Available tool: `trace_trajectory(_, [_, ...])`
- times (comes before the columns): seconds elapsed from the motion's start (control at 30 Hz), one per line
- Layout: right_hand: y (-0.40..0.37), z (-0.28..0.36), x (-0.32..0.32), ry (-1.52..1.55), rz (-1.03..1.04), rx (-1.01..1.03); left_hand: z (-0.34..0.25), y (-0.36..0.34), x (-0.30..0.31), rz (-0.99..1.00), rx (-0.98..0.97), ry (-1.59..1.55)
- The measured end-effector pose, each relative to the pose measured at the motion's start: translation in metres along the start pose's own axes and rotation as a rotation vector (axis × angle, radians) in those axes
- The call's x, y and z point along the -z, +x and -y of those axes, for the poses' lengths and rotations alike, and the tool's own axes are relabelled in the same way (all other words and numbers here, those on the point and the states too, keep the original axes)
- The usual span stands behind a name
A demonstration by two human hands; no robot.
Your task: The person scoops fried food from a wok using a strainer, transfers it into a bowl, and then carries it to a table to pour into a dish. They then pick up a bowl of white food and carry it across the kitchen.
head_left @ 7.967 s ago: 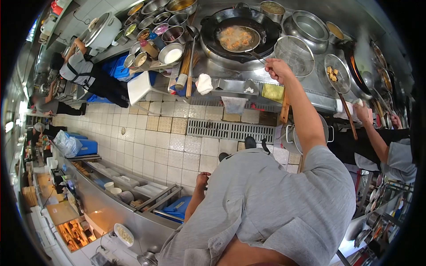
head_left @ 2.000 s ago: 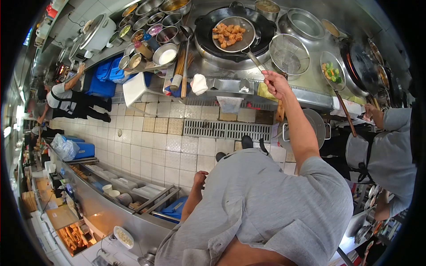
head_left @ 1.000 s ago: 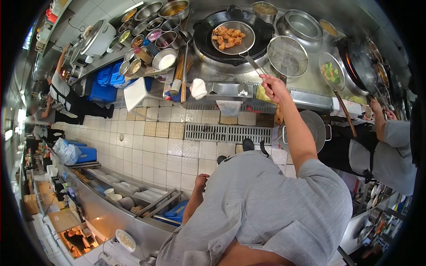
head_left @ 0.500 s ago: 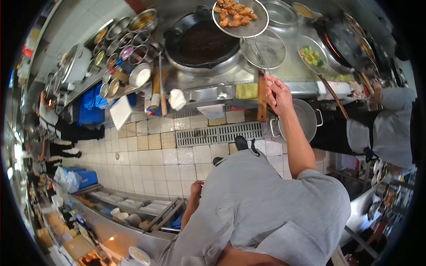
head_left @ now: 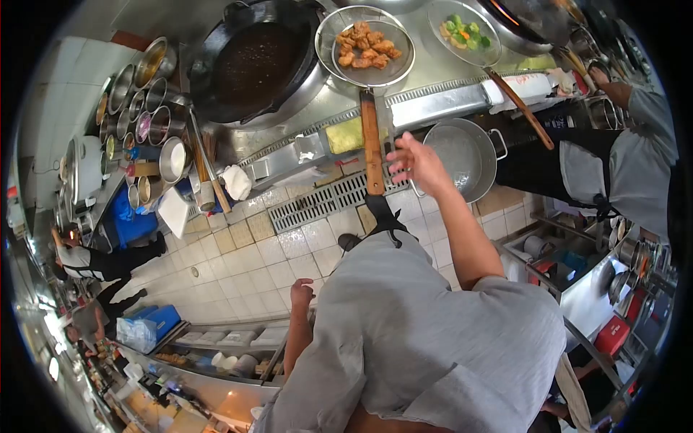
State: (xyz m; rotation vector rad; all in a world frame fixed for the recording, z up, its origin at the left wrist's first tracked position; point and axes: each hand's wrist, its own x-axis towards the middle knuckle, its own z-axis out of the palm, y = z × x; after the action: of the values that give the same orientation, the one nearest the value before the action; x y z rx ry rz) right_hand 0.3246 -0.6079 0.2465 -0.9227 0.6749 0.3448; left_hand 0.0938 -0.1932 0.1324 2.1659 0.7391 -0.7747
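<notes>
My right hand (head_left: 421,164) is open, fingers spread, just right of a wooden strainer handle (head_left: 372,148) and holding nothing. Fried, golden-brown pieces of food (head_left: 365,47) lie in a round mesh strainer (head_left: 333,32) on the steel counter. This strainer appears to rest in a second one with the wooden handle. Down at my left side, my left hand (head_left: 302,293) hangs with loosely bent fingers, empty. Left of the strainers sits a large black wok (head_left: 253,68) with dark liquid in it.
A two-handled metal pot (head_left: 462,162) stands below the counter edge. Another strainer holds green and orange vegetables (head_left: 465,32). Metal bowls of ingredients (head_left: 173,159) crowd the left. A co-worker (head_left: 635,166) stands at the right. A floor drain grate (head_left: 310,206) lies ahead.
The strainer of fried pieces has come down onto the other strainer, and my right hand has let go of its handle and opened. The view has turned and shifted right.
</notes>
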Motion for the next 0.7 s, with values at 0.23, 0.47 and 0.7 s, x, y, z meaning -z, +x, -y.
trace_trajectory(0.23, [0.111,0.102,0.001,-1.104,-0.278,0.768,-0.033,-0.018,-0.007,-0.04,0.177,-0.01])
trace_trajectory(0.47, [0.266,0.169,-0.053,-1.791,-0.264,0.559,0.107,-0.036,-0.044,-0.11,-0.063,0.043])
trace_trajectory(0.7, [0.321,0.175,-0.057,-1.779,-0.244,0.489,0.103,-0.076,-0.061,-0.144,0.266,-0.019])
